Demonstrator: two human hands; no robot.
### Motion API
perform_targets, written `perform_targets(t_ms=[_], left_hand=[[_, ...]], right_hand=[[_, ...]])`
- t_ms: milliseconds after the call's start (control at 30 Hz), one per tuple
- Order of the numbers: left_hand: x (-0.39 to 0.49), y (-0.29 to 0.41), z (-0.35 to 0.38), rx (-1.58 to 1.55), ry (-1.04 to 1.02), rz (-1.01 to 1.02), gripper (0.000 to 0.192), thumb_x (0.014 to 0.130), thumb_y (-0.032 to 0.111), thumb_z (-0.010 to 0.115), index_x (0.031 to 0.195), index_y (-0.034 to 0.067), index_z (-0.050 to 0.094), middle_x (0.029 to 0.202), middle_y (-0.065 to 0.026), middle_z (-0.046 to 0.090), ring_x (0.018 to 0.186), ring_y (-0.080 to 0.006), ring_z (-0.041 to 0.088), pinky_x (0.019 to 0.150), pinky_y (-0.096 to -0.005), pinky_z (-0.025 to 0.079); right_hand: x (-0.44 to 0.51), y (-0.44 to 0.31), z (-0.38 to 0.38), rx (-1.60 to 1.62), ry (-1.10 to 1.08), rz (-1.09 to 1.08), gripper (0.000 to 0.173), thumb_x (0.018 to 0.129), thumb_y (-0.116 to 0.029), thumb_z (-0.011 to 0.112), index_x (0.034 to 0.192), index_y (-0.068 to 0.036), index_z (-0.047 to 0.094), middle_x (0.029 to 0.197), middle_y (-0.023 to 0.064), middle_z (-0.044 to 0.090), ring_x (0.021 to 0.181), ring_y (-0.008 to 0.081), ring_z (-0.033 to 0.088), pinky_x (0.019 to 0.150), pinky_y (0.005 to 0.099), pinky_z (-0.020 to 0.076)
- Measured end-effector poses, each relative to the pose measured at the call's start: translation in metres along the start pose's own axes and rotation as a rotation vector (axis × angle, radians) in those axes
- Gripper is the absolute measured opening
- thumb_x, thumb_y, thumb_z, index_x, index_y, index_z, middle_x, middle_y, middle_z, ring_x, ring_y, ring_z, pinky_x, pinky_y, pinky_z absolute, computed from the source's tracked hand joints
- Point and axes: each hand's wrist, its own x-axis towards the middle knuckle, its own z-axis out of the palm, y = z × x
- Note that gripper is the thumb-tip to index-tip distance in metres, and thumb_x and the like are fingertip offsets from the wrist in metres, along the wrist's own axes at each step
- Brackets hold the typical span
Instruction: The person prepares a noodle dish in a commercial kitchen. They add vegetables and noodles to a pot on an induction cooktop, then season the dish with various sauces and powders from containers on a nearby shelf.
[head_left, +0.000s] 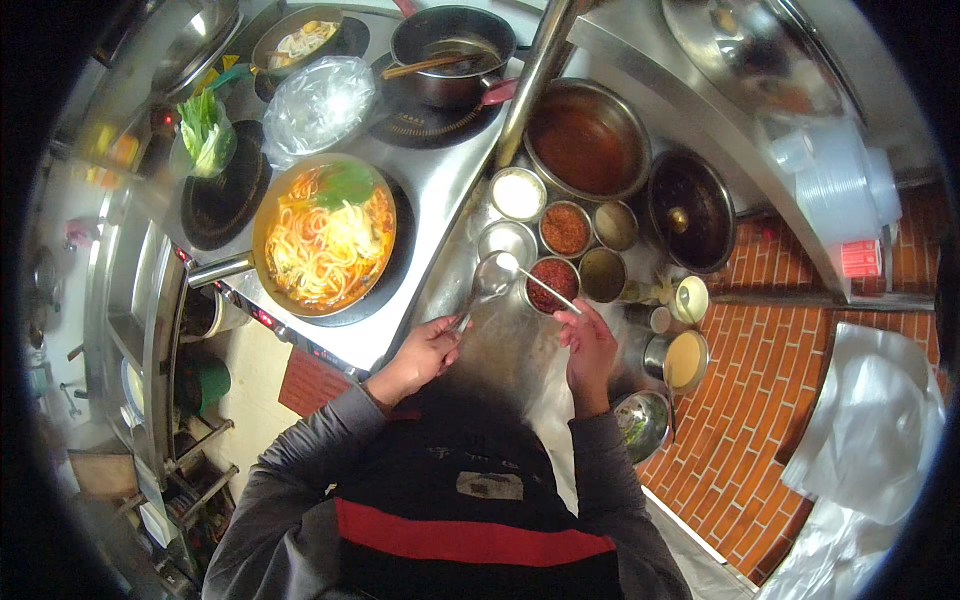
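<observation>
My left hand (426, 351) grips the handle of a metal ladle (493, 276), its bowl over the steel counter. Between the thumb and fingers of my right hand (587, 337) is a thin metal spoon (551, 287). A white substance fills the spoon's tip, held right at the ladle's rim. Below the spoon stands a steel canister of dark red chili paste (550, 283). Just behind the ladle is a canister with pale contents (508, 238). To the left, a pan (261, 247) of noodles (319, 251) in red broth with leafy greens sits on an induction hob.
More canisters hold white powder (517, 195) and chili flakes (565, 229). A large pot of red-brown sauce (587, 139) stands behind them. Chopsticks lie across a dark pot (453, 45). A bowl of lettuce (201, 142) and a plastic-covered bowl (319, 105) are at the back left.
</observation>
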Motion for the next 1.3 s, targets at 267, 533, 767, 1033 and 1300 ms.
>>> perform_targets(t_ms=[267,533,767,1033,1300], left_hand=[[-0.008,0.000,-0.006,-0.070,-0.029,0.036,0.028,0.104,0.012,0.044,0.128,0.007,0.057,0.067,0.0027,0.046,0.052,-0.0074,0.037,0.048,-0.0222,0.031],[-0.041,-0.019,-0.033,0.008,0.057,-0.039,0.030,0.103,0.011,0.046,0.130,0.006,0.057,0.067,0.0032,0.046,0.054,-0.0075,0.040,0.048,-0.0232,0.032],[-0.056,-0.028,-0.037,0.032,0.125,-0.021,0.029,0.102,0.009,0.047,0.129,0.006,0.058,0.068,0.0029,0.048,0.055,-0.0078,0.042,0.049,-0.0237,0.033],[-0.054,-0.030,-0.040,-0.006,0.134,-0.003,0.028,0.102,0.008,0.047,0.128,0.006,0.058,0.069,0.0030,0.047,0.054,-0.0079,0.042,0.049,-0.0231,0.034],[-0.051,-0.035,-0.044,0.129,0.127,-0.012,0.030,0.105,0.013,0.046,0.132,0.010,0.057,0.066,0.0022,0.047,0.053,-0.0081,0.041,0.048,-0.0218,0.034]], right_hand=[[-0.019,-0.007,0.011,-0.211,-0.151,-0.326,0.031,0.103,-0.015,0.050,0.125,0.004,0.062,0.105,0.0121,0.074,0.081,0.0116,0.061,0.074,0.0252,0.0510],[0.055,0.011,0.009,-0.440,-0.019,-0.087,0.029,0.101,-0.019,0.051,0.116,0.002,0.065,0.094,0.0099,0.075,0.076,0.0107,0.063,0.069,0.0261,0.0511],[0.121,0.026,0.042,-0.868,-0.034,-0.377,0.029,0.096,-0.019,0.048,0.109,-0.001,0.067,0.091,0.0150,0.074,0.084,0.0363,0.070,0.076,0.0417,0.0536],[0.127,0.035,0.047,-0.845,-0.136,-0.196,0.030,0.098,-0.022,0.047,0.109,-0.002,0.067,0.088,0.0134,0.075,0.084,0.0339,0.070,0.082,0.0420,0.0527],[0.118,0.035,0.050,-0.758,-0.176,-0.189,0.027,0.097,-0.018,0.049,0.110,-0.001,0.066,0.086,0.0121,0.075,0.078,0.0241,0.068,0.074,0.0358,0.0525]])
